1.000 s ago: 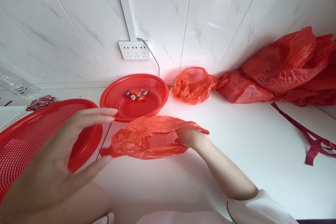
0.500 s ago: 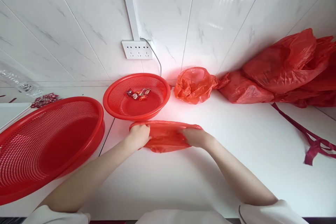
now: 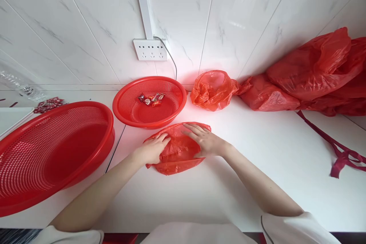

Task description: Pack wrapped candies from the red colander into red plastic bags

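Note:
A thin red plastic bag lies on the white table in front of me, its mouth spread wide and facing up. At the left side of the mouth, my left hand is open, fingers apart and resting inside the rim. My right hand is open at the right side, its spread fingers lying over the bag's inner face. Just beyond the bag stands a round red mesh basket, with several small wrapped candies on its bottom.
A larger red basket stands at the left. Along the wall at the right are a crumpled red bag and a pile of filled red bags. A dark red strap lies at the right. A power socket is on the tiled wall.
Both hands have gone from closed around the bag's edges to open inside its mouth. The bag's mouth has widened and the bag lies flatter on the table.

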